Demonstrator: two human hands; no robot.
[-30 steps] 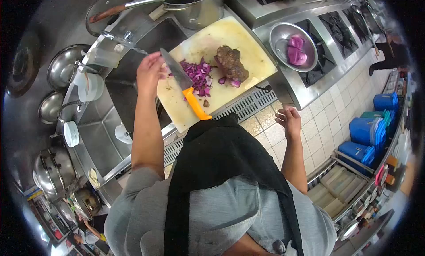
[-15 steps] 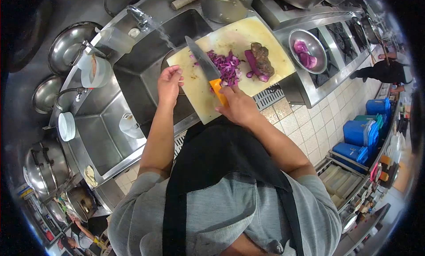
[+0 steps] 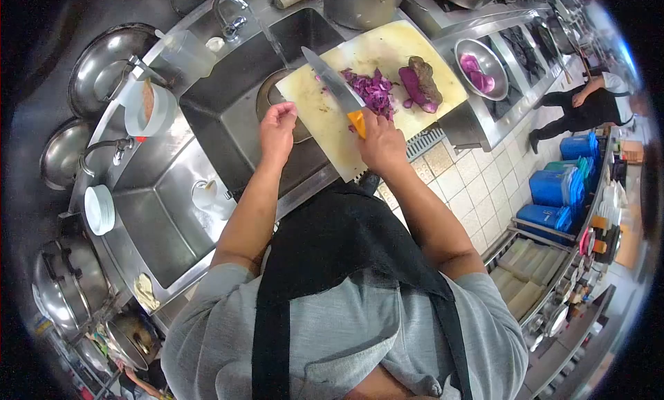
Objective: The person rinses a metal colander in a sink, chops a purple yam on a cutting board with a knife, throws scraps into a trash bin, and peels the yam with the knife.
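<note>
My right hand (image 3: pixel 384 142) is closed around the orange handle of a kitchen knife (image 3: pixel 333 84). Its long blade points up and left over a cutting board (image 3: pixel 346 147), beside a heap of chopped purple pieces (image 3: pixel 375 90). To the right on the board lies a chunk of brown-skinned, purple-fleshed root (image 3: pixel 420 86), with small bits near it. My left hand (image 3: pixel 278 129) hovers off the board's left edge, over the sink. Its fingers are curled together; whether anything small is between them is hidden.
Water runs from a faucet (image 3: pixel 235 16) into the sink (image 3: pixel 221 106) under the board's left side. A metal bowl (image 3: pixel 503 88) with purple pieces stands right of the board, near the stove. Another person (image 3: pixel 600 102) stands at far right, beyond blue bins (image 3: pixel 550 189).
The view has shifted slightly. My right hand still grips the knife beside the chopped pieces, and my left fingers have curled in more. The other person at far right shows more fully.
</note>
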